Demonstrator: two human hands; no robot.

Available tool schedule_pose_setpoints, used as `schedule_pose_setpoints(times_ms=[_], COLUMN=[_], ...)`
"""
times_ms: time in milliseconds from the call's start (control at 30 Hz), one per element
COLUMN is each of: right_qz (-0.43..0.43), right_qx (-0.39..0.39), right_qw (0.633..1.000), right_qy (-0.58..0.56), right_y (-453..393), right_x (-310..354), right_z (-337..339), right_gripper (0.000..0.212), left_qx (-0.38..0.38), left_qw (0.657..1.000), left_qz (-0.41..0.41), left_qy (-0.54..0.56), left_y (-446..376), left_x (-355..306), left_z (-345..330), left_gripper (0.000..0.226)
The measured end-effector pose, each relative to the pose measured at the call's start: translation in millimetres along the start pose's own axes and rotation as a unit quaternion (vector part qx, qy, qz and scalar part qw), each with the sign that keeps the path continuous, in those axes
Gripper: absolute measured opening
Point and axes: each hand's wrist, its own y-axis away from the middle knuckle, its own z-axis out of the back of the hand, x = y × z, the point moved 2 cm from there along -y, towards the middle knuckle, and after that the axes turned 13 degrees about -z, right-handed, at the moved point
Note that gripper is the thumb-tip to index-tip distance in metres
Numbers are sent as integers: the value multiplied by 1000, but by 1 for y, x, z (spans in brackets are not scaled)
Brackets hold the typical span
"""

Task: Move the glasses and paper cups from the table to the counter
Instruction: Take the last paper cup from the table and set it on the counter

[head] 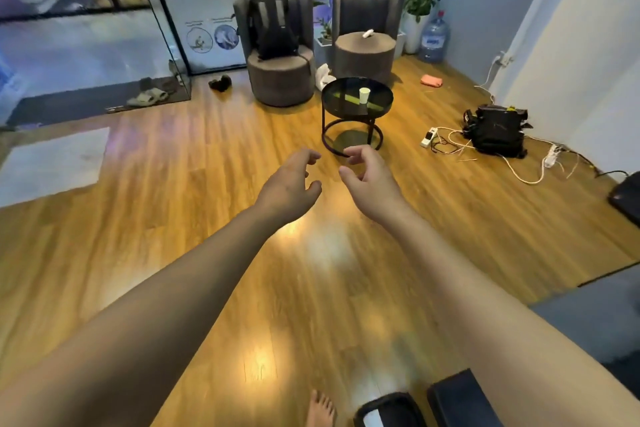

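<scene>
A single white paper cup stands upright on a small round black table with a dark glass top, across the room in front of me. I see no glasses on it. Both my arms reach forward over the wooden floor, well short of the table. My left hand hangs with loosely curled fingers and holds nothing. My right hand is beside it, fingers relaxed and slightly bent, also empty. The counter is out of view.
Two grey armchairs stand behind the table, the left one carrying a black backpack. A black bag with cables and power strips lies on the floor at right. A water jug stands in the corner. My bare foot shows at the bottom.
</scene>
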Motion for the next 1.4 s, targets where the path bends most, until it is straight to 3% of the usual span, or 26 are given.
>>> schedule_pose_setpoints(times_ms=[467,800,1233,1400], right_qz=[-42,-123,-145,-160], right_qx=[-20,-58,-42,-12], right_qw=[999,990,989,986], right_qy=[-7,-33,3,36], right_y=[-302,-541,-823,-927], right_x=[18,19,-65,-101], right_z=[-38,-51,-22,-7], right_gripper=[30,32,36,35], left_qx=[3,75,108,134], left_qw=[994,991,991,988], left_qz=[-19,-50,-26,25], left_qy=[107,101,70,66], left_y=[-308,-559,-819,-908], left_x=[151,242,321,355], left_z=[-29,-55,-192,-248], left_gripper=[39,42,49,48])
